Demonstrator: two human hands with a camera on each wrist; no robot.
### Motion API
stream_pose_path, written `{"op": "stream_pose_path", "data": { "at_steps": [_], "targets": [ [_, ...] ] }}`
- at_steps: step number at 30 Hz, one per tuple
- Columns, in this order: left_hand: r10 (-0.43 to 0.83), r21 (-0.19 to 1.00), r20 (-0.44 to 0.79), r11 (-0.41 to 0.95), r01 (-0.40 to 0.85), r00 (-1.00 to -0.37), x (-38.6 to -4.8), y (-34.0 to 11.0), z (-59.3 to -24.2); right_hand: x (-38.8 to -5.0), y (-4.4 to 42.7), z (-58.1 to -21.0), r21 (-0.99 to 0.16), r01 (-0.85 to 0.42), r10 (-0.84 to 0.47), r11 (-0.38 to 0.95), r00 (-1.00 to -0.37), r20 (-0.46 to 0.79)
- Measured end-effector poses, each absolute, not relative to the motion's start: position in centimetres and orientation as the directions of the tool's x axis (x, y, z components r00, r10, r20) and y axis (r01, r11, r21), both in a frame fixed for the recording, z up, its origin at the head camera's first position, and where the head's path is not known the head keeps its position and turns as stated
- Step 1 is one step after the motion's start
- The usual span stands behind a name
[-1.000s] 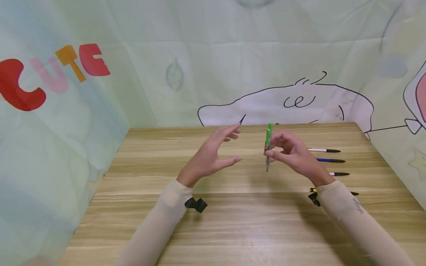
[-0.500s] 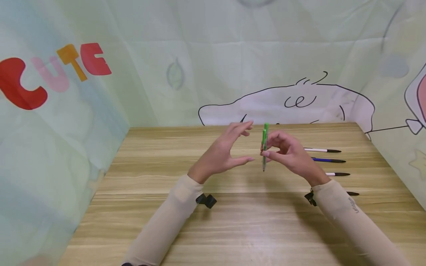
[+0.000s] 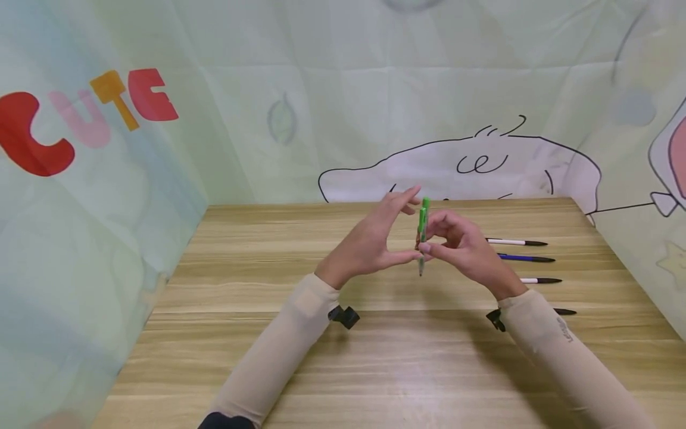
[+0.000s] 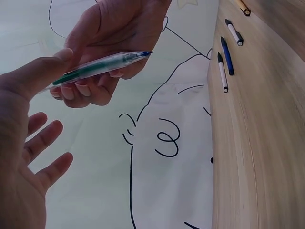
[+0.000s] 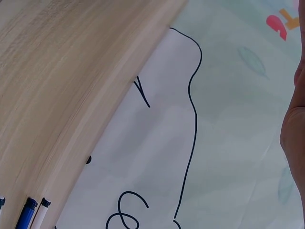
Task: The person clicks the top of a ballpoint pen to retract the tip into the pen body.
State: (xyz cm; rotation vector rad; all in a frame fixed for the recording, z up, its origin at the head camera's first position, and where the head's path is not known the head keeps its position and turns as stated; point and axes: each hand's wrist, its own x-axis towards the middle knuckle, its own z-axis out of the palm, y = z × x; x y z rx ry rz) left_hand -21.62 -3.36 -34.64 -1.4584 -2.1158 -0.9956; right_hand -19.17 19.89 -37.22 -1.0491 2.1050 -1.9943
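My right hand (image 3: pixel 466 250) pinches a clear pen with a green clip and top (image 3: pixel 423 221) between thumb and fingers, upright with its tip down, above the table. My left hand (image 3: pixel 370 241) is beside it, fingers extended and spread, with the thumb tip at the pen's side; whether it touches cannot be made out. In the left wrist view, the left thumb lies close to the green end of the pen (image 4: pixel 102 67), whose tip points away. Only a sliver of a hand (image 5: pixel 293 129) shows in the right wrist view.
On the wooden table (image 3: pixel 375 369), right side, several pens lie in a row: a white pen (image 3: pixel 514 242), a blue pen (image 3: pixel 527 258), another white one, and a yellow pen (image 4: pixel 244 7) partly hidden by the right arm. Printed cloth (image 3: pixel 241 89) encloses the back and sides.
My left hand has moved right, bringing its thumb up to the green pen. The right hand has shifted slightly left, still pinching the pen.
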Motion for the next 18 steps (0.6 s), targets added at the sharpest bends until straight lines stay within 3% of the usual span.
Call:
{"op": "stream_pose_path", "data": {
  "at_steps": [7, 18],
  "targets": [
    [0.660, 0.357, 0.623, 0.238, 0.903, -0.420, -21.9, -2.5, -34.8, -19.3, 19.8, -37.2, -0.893, -0.443, -0.496, -0.080, -0.759, 0.421],
    [0.705, 0.274, 0.629, 0.192, 0.942, -0.327, -22.7, -2.0, -34.8, -19.1, 19.9, -37.2, -0.898, -0.434, -0.496, -0.077, -0.765, 0.412]
  ]
}}
